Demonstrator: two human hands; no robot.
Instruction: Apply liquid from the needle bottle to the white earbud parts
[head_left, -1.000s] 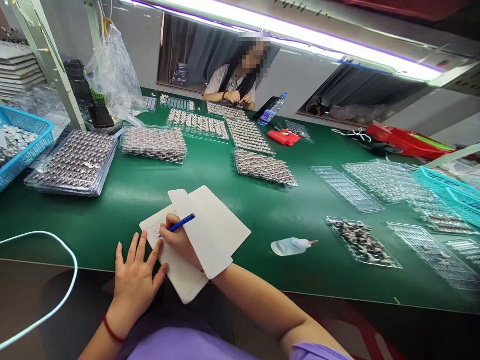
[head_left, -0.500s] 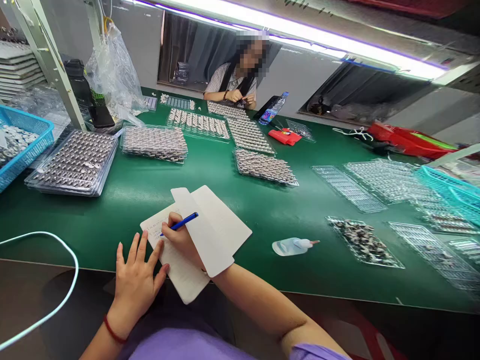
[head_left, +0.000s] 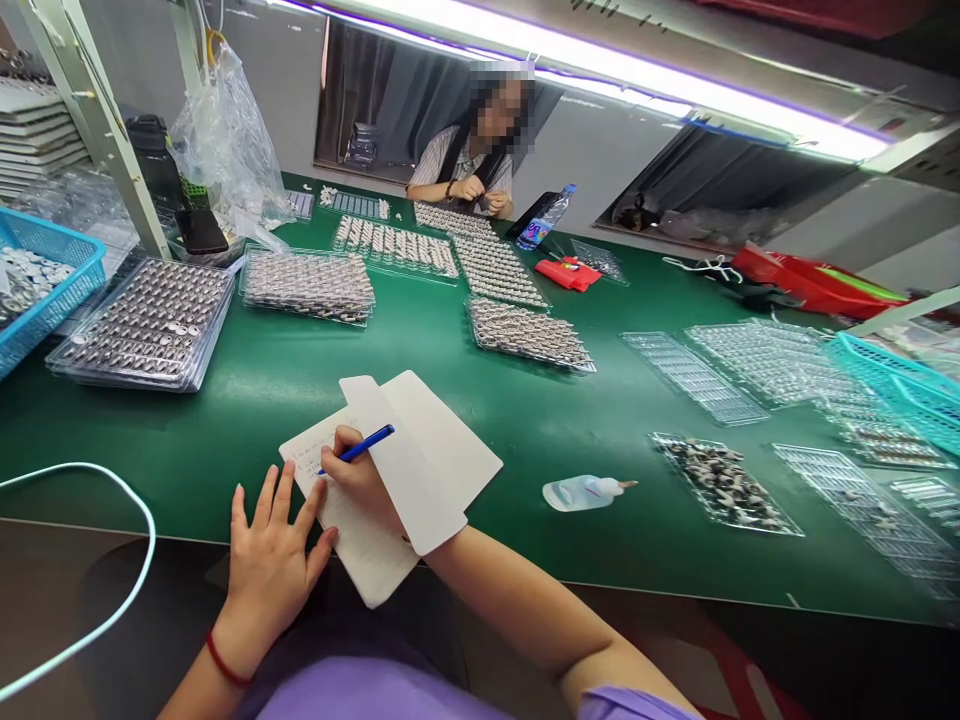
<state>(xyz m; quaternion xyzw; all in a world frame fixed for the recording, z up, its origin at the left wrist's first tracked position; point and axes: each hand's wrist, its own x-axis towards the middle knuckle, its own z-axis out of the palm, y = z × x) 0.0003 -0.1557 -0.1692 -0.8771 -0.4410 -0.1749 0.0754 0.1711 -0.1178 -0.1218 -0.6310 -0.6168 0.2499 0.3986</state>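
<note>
An open notebook lies near the front edge of the green table, with handwriting on its left page. In my right hand is a blue pen, its tip on that page close to the written lines. One raised leaf of the notebook hangs across my right wrist and hides part of the hand. My left hand rests flat with spread fingers, its fingertips touching the page's lower left edge. To the right of the notebook a small clear squeeze bottle lies on its side.
Trays of small metal parts stand stacked at the left, beside a blue basket. Further trays reach toward a co-worker across the table. At right are a tray of dark parts, clear trays and a turquoise basket.
The pen tip has shifted very slightly on the page, still in my right hand. My left hand stays in place, and the view has moved a touch.
</note>
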